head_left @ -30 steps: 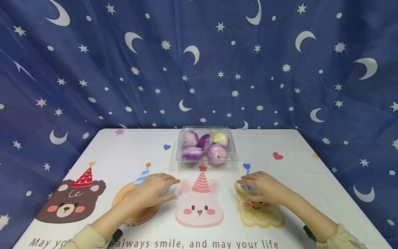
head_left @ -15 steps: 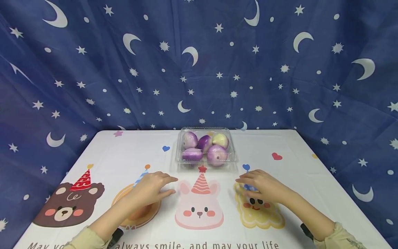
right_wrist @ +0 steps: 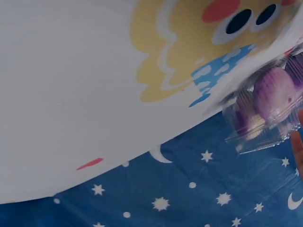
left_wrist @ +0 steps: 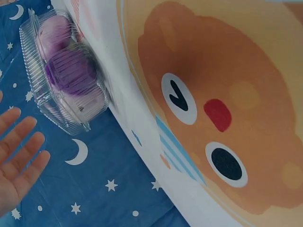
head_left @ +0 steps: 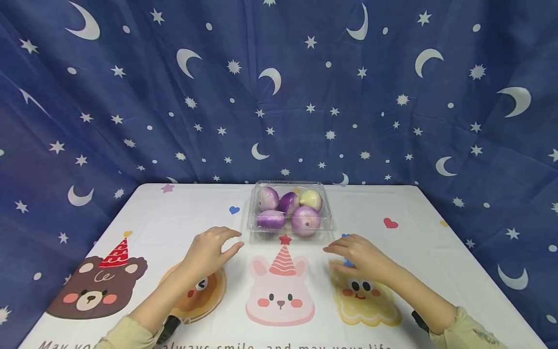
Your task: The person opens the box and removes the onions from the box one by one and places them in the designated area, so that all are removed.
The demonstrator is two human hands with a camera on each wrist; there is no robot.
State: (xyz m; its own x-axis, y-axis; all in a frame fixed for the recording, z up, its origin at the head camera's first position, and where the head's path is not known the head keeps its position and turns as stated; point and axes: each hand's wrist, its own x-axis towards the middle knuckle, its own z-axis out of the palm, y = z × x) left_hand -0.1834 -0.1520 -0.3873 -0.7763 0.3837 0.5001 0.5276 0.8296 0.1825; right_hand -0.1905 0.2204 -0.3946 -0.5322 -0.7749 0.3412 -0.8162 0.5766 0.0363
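A clear plastic clamshell box (head_left: pixel 289 230) with its lid down stands at the table's far side. Inside it are several purple onions (head_left: pixel 306 221), among them a pale yellowish one (head_left: pixel 311 199). My left hand (head_left: pixel 207 249) hovers left of the box and nearer to me, thumb and fingers spread apart with nothing between them. To the right my right hand (head_left: pixel 362 254) is held over the cloth, fingers relaxed and holding nothing. In the left wrist view the fingers (left_wrist: pixel 28 151) are extended near the box (left_wrist: pixel 33 71). The right wrist view catches only fingertips (right_wrist: pixel 298 146) beside it.
A white tablecloth (head_left: pixel 174 208) printed with cartoon faces and a line of text covers the table. Directly behind the table's far edge hangs a blue curtain (head_left: pixel 196 87) with moons and stars, which also runs along both sides.
My left hand has moved forward and slightly left, its thumb and fingers pointing further ahead. The right hand has shifted slightly left. The box stays in place.
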